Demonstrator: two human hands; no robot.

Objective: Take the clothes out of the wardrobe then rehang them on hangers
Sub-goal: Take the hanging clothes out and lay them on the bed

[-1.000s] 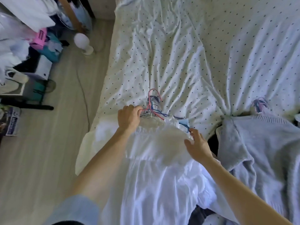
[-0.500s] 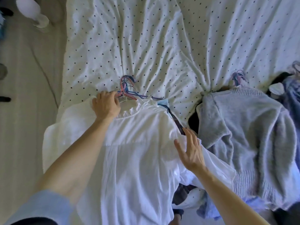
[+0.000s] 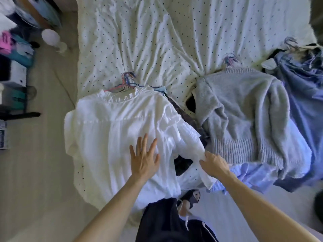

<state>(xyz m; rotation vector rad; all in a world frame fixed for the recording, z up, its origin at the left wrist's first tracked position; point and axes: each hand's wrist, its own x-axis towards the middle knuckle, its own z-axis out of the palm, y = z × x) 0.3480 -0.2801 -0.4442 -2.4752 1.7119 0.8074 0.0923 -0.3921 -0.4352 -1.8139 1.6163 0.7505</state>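
White blouse (image 3: 108, 133) on bed (image 3: 157, 41): left hand (image 3: 144, 158) presses, right hand (image 3: 214, 165) pinches sleeve (image 3: 188, 137).

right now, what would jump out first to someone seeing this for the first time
A white blouse lies spread on the near left of the dotted bedsheet, with the left hand flat on it and the right hand pinching its sleeve end. Coloured hangers poke out at its collar. To the right lies a rumpled grey sweater.
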